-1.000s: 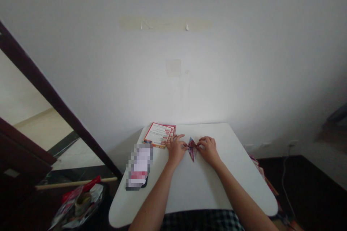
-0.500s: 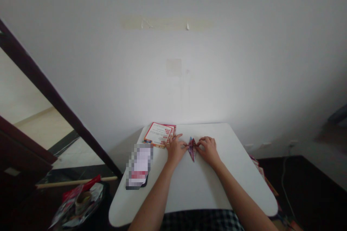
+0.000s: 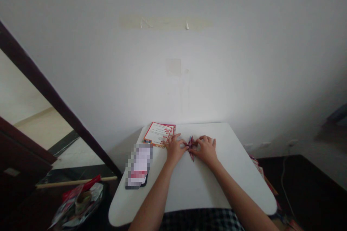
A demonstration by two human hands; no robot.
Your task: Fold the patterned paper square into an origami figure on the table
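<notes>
A small folded origami piece of red and pink patterned paper (image 3: 191,148) stands on the white table (image 3: 206,184), pointed at its lower end. My left hand (image 3: 175,148) comes in from the left, its fingertips pinching the paper's left side. My right hand (image 3: 206,149) holds the right side the same way, and the two hands nearly meet. Much of the paper is hidden behind my fingers. A small stack of printed cards with red edges (image 3: 158,134) lies just beyond my left hand.
A phone with a pixelated face (image 3: 139,165) lies near the table's left edge. Below the table on the left are a crumpled plastic bag (image 3: 78,200) and a wooden stick (image 3: 76,183). A white wall rises behind the table, and a dark door frame (image 3: 48,94) stands left.
My right hand has shifted slightly left and turned, its fingers now closer over the paper. The folded paper looks narrower than before.
</notes>
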